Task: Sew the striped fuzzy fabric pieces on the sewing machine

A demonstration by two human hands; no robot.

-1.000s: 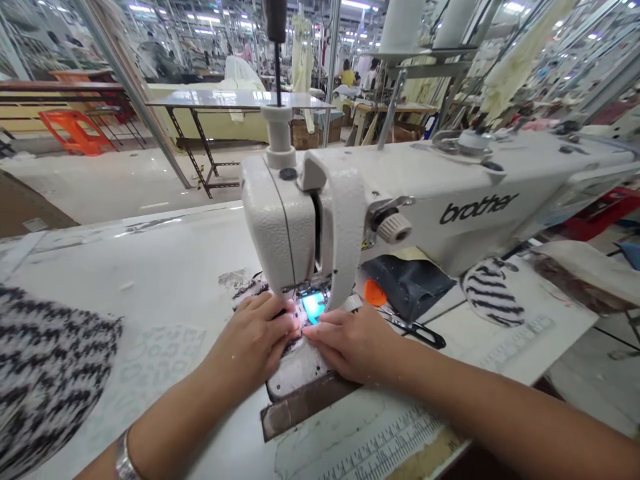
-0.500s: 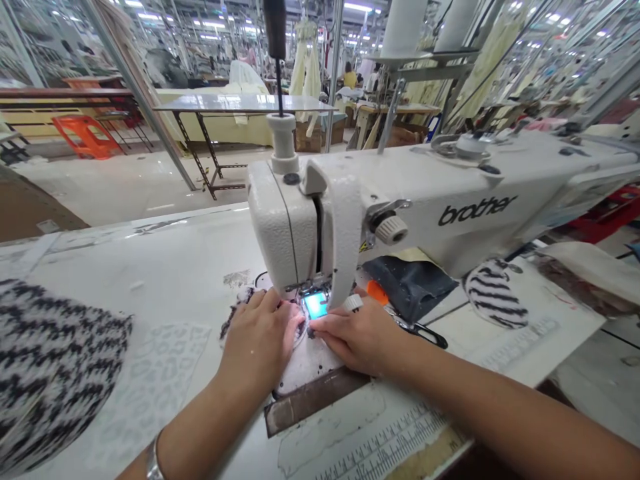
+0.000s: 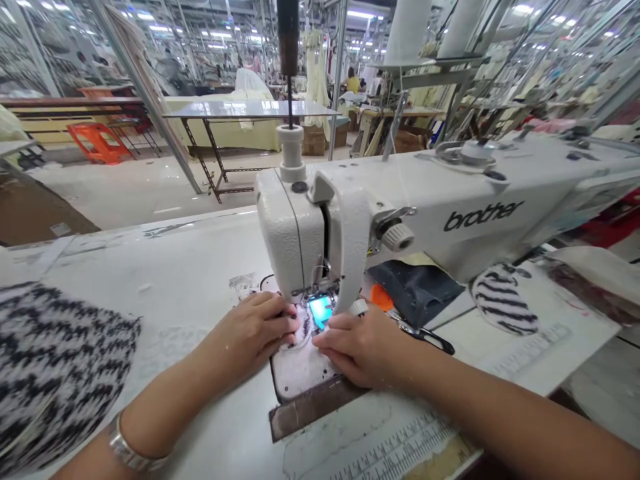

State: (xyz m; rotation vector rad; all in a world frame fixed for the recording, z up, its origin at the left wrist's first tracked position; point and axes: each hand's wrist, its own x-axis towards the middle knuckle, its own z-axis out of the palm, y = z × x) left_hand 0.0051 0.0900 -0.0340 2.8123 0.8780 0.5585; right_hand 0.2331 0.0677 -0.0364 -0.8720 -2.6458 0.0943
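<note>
A small black-and-white furry fabric piece [image 3: 303, 325] lies under the needle area of a white sewing machine [image 3: 285, 230], lit by a bright bluish lamp. My left hand [image 3: 253, 328] presses its bunched fingertips on the left side of that fabric and hides part of it. On the other side, my right hand [image 3: 363, 343] has thumb and fingers pinched at the fabric's right edge, close to the presser foot. The metal needle plate [image 3: 305, 370] shows below both hands.
A large black-and-white furry piece [image 3: 60, 360] lies at left. To the right are dark cloth [image 3: 417, 287], an orange object [image 3: 381, 297], black-handled scissors [image 3: 434, 340] and a striped round piece [image 3: 505, 299]. A printed ruler [image 3: 370, 447] marks the front edge.
My left hand has shifted left and turned, so its fingers now point right across the fabric. Its wrist is lower and farther left. My right hand stays pinched near the needle. The view has shifted slightly.
</note>
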